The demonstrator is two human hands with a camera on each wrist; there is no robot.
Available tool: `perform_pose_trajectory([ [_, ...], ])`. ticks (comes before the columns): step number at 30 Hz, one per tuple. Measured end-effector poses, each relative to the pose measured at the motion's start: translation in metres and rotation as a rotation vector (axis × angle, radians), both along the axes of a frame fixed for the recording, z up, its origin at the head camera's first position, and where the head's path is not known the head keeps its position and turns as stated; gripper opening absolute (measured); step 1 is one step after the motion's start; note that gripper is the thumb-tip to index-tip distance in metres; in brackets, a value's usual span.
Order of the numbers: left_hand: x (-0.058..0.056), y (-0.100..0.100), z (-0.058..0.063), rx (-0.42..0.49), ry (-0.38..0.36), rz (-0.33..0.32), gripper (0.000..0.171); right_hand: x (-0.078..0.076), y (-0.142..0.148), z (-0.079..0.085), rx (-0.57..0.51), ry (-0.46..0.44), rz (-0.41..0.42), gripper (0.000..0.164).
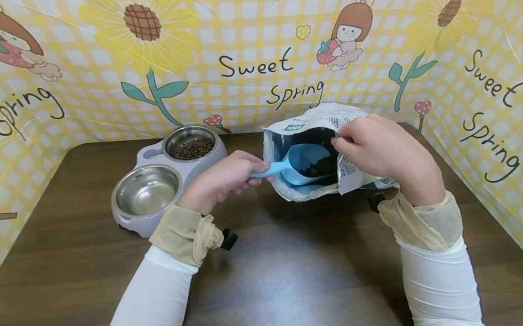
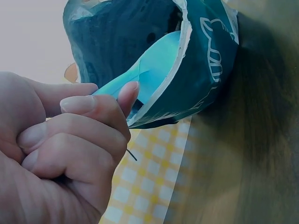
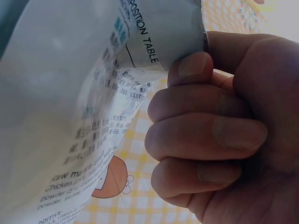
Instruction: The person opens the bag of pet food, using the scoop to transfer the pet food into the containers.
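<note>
My left hand [image 1: 229,177] pinches the handle of a light blue scoop [image 1: 293,165], whose cup lies inside the mouth of a pet food bag [image 1: 304,197]. Brown kibble [image 1: 321,167] shows in the scoop's cup. In the left wrist view the scoop [image 2: 149,63] slants into the bag's opening, with the fingers curled at its handle. The right hand [image 1: 383,152] grips the right edge of the bag's mouth between thumb and curled forefinger. Printed text covers the bag's side [image 3: 88,116] in the right wrist view. How much kibble sits deeper in the bag is hidden.
Left of the bag stands a grey double pet feeder [image 1: 125,220]. Its rear metal bowl [image 1: 176,135] holds kibble; the front metal bowl [image 1: 147,192] shows a bare bottom. A yellow checked cloth [image 1: 237,31] walls the back and sides of the brown table [image 1: 277,301].
</note>
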State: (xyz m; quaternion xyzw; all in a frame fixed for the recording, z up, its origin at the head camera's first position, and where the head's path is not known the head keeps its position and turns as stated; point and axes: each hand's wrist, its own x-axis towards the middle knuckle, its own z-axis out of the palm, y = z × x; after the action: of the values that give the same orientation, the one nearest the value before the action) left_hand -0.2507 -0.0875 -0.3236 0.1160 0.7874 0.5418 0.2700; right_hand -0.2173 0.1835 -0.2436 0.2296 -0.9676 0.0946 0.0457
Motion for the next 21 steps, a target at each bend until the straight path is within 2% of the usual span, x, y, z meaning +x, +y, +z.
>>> perform_pose_trajectory([
  [21,-0.004,-0.013,0.004,0.018,-0.008,-0.029,0.039,0.0,0.0,-0.001,-0.006,0.003,-0.005,0.046],
])
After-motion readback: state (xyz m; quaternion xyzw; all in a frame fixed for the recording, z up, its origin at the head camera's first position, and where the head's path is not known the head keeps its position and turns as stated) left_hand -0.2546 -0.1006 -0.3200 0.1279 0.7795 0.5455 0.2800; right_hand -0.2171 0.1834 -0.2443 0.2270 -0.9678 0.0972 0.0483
